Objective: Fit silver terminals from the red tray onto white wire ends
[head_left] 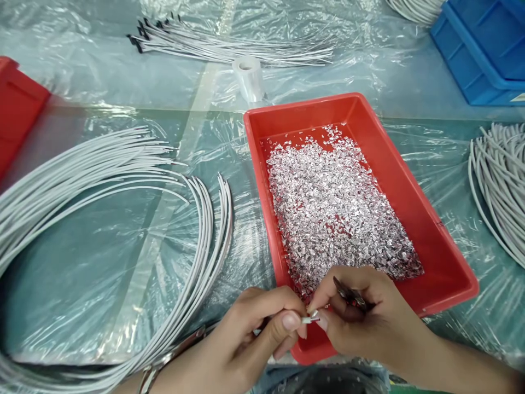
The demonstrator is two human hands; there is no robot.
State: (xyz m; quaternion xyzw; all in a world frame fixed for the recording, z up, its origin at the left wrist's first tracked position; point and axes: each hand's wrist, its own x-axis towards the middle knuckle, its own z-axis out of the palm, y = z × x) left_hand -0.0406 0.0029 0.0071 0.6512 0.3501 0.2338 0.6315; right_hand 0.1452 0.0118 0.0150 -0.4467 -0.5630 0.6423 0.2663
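Note:
My left hand (266, 323) is closed, thumb and forefinger pinching a white cable (307, 320) just behind its stripped end. At that end, my right hand (361, 317) pinches a small shiny bit that looks like foil (314, 314). A dark, pointed metal hand tool (348, 294) is also tucked in the right hand's fingers; its exact kind is partly hidden. Both hands are over the near edge of a red tray (430, 230), which holds a wide layer of silvery foil scraps (336, 202).
Coiled white cables (82, 158) lie at left, with another coil (502, 186) at right. Behind the tray stand a clear film roll (249, 79) and a bundle of thin wires with black ends (229, 46). A blue bin (484, 49) and a red bin (18, 109) flank the plastic-covered table.

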